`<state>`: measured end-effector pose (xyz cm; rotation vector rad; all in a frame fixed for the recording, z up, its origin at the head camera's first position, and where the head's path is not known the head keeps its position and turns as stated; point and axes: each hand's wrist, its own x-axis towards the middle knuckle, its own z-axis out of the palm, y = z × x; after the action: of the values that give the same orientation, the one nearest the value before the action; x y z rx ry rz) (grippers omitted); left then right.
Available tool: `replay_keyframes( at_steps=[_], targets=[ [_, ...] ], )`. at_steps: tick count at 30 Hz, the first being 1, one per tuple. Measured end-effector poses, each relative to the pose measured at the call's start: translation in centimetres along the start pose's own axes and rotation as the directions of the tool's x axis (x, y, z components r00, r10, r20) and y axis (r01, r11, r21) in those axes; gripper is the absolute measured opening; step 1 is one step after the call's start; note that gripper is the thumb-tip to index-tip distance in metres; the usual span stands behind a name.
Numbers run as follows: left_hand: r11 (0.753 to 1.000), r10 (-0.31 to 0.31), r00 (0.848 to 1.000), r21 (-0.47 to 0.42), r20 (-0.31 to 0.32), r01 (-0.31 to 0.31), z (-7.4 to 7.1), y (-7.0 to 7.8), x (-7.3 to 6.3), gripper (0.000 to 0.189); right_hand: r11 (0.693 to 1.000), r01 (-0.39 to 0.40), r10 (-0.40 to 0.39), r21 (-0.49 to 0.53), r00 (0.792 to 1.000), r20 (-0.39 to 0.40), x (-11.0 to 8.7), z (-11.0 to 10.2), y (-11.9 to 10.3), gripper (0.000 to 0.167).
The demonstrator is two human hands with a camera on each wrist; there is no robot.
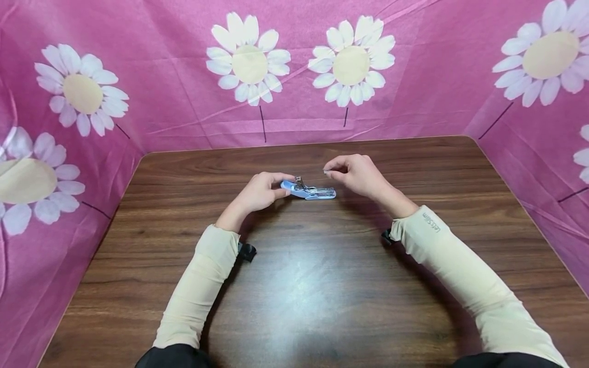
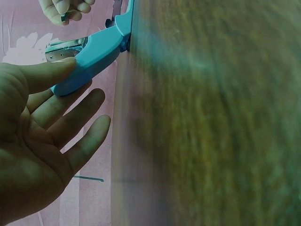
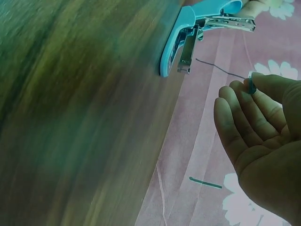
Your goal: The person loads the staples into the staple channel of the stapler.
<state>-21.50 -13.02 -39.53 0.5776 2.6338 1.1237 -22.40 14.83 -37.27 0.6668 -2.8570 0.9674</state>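
Note:
A light blue stapler (image 1: 298,192) is folded wide open near the middle of the table, its metal magazine and hinge bared. My left hand (image 1: 261,193) pinches one end of it between thumb and fingers; in the left wrist view the other fingers spread loosely below the stapler body (image 2: 96,55). To the right and slightly behind, my right hand (image 1: 361,176) is raised off the table. Between its thumb and forefinger it pinches a small dark piece (image 3: 252,86), which looks like a short strip of staples. The stapler's other half (image 3: 165,61) rests on the tabletop.
The brown wood-grain table (image 1: 299,286) reaches back to a pink cloth (image 1: 303,120) with large white flowers, which hangs around its back and sides. Black wrist cameras are strapped at the left cuff (image 1: 247,251) and the right cuff (image 1: 388,236).

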Motion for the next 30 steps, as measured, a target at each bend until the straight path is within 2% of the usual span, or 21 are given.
replay_keyframes(
  at_steps=[30],
  targets=[
    [1.0, -0.008, 1.0, -0.012, 0.009, 0.009, 0.0, 0.1, 0.1, 0.035, 1.0, -0.019, 0.019, -0.009, 0.998, 0.057, 0.5, 1.2, -0.5, 0.015]
  ],
)
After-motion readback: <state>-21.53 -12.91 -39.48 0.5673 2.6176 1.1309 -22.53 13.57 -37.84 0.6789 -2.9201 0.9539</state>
